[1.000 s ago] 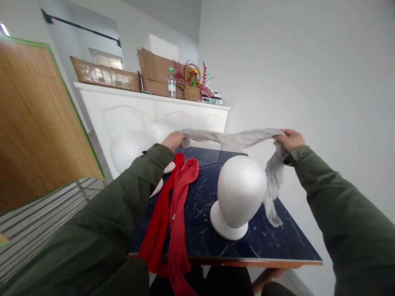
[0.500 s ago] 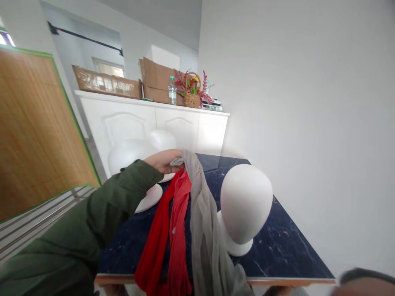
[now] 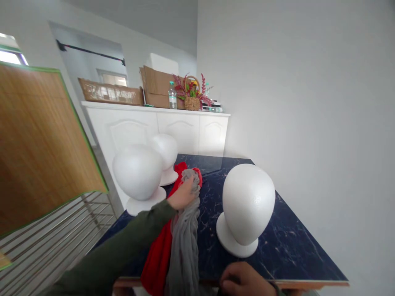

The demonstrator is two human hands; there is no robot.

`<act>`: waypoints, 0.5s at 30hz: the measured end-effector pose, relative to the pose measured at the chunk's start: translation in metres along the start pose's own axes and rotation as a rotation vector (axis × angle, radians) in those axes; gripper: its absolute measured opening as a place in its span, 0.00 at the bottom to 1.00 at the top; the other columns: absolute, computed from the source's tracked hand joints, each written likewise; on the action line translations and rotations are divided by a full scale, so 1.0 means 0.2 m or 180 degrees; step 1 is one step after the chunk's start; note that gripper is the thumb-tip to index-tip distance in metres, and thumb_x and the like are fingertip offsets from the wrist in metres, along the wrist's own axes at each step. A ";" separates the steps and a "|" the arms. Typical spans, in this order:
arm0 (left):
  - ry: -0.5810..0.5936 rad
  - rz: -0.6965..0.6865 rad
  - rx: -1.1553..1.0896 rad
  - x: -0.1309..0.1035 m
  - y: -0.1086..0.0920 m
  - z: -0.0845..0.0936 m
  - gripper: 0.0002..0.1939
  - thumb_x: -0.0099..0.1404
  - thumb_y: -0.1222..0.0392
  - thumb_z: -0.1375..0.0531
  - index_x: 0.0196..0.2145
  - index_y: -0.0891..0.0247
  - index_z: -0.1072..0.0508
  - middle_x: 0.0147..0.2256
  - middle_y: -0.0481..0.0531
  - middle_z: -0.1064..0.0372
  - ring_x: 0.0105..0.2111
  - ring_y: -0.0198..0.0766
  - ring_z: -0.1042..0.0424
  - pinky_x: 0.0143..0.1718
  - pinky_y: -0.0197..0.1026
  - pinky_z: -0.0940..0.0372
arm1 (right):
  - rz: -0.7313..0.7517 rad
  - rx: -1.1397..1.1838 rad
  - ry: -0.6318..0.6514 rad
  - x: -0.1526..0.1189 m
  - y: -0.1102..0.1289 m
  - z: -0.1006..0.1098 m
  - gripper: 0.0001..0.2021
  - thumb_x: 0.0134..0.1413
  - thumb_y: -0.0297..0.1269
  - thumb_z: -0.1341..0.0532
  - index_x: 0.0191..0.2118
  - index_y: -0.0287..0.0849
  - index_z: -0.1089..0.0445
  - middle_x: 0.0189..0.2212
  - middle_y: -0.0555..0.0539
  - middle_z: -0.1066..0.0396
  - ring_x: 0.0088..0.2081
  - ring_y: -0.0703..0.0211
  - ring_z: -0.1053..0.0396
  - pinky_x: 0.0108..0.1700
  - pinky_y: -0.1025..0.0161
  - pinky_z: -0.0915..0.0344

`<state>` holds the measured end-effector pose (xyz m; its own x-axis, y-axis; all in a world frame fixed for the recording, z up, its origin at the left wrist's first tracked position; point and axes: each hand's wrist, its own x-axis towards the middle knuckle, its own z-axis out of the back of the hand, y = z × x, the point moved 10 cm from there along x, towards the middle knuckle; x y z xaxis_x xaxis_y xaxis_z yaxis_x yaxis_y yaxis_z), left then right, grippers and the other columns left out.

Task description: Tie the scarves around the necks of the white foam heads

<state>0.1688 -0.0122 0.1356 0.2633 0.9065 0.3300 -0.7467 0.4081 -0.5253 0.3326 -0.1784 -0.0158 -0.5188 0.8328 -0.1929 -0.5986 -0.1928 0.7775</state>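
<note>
My left hand (image 3: pixel 183 195) is on the upper part of a long grey scarf (image 3: pixel 187 234), its fingers closed on the fabric and partly hidden by it. The grey scarf runs down the table and over the near edge. It lies on a red scarf (image 3: pixel 157 259); a bit of a coral-red scarf (image 3: pixel 199 176) shows at the far end. My right hand (image 3: pixel 245 280) is at the near table edge, fingers curled; what they hold, if anything, is hidden. Just beyond it stands a white foam head (image 3: pixel 248 203) on a round base.
Two more white foam heads, a nearer one (image 3: pixel 137 170) and a farther one (image 3: pixel 166 151), stand at left on the dark marbled table (image 3: pixel 286 242). A metal rack (image 3: pixel 77 222) is left. Behind, a white cabinet (image 3: pixel 129 123) bears boxes, a bottle (image 3: pixel 172 96) and a flower basket (image 3: pixel 191 102).
My left hand has come down and nearer, laying the raised grey scarf over the red ones. My right hand has moved in from the lower right corner to the near table edge.
</note>
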 end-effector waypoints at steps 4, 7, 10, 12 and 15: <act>0.0961 -0.0038 -0.0360 -0.34 -0.08 -0.36 0.41 0.52 0.60 0.41 0.60 0.71 0.52 0.60 0.65 0.53 0.60 0.46 0.50 0.60 0.47 0.53 | -0.0838 -0.0223 -0.1796 -0.25 -0.47 0.39 0.12 0.48 0.42 0.47 0.30 0.39 0.32 0.23 0.47 0.32 0.27 0.58 0.34 0.31 0.62 0.37; 0.1129 -0.0085 -0.0795 -0.38 -0.20 -0.51 0.48 0.50 0.54 0.38 0.62 0.73 0.58 0.62 0.67 0.59 0.61 0.50 0.54 0.60 0.50 0.55 | -0.0690 -0.0229 -0.3008 -0.35 -0.50 0.60 0.24 0.44 0.39 0.46 0.49 0.35 0.40 0.42 0.39 0.33 0.42 0.51 0.34 0.43 0.55 0.36; 0.0912 -0.0586 -0.1465 -0.31 -0.39 -0.58 0.54 0.42 0.54 0.33 0.62 0.69 0.56 0.61 0.66 0.57 0.60 0.53 0.52 0.59 0.53 0.54 | 0.0022 -0.0112 -0.3023 -0.22 -0.35 0.63 0.31 0.44 0.36 0.46 0.57 0.35 0.48 0.54 0.36 0.43 0.55 0.47 0.44 0.54 0.50 0.45; 0.0768 -0.1007 -0.1972 -0.28 -0.52 -0.60 0.53 0.40 0.54 0.31 0.60 0.65 0.51 0.60 0.63 0.52 0.58 0.52 0.49 0.59 0.52 0.53 | 0.0324 0.0040 -0.2866 -0.13 -0.25 0.61 0.28 0.46 0.35 0.47 0.56 0.36 0.46 0.54 0.37 0.42 0.57 0.48 0.46 0.57 0.49 0.50; 0.0753 -0.0818 -0.2607 -0.26 -0.55 -0.66 0.41 0.49 0.53 0.35 0.58 0.60 0.46 0.57 0.58 0.43 0.56 0.49 0.44 0.57 0.53 0.49 | 0.0500 0.0172 -0.2794 -0.09 -0.14 0.57 0.29 0.46 0.30 0.49 0.57 0.38 0.47 0.55 0.39 0.43 0.58 0.49 0.47 0.59 0.48 0.53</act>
<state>0.3180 -0.0897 0.0732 0.5493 0.7381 0.3918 0.0000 0.4689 -0.8833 0.4280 -0.1288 0.0346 0.0751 0.9003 0.4287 -0.5189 -0.3318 0.7878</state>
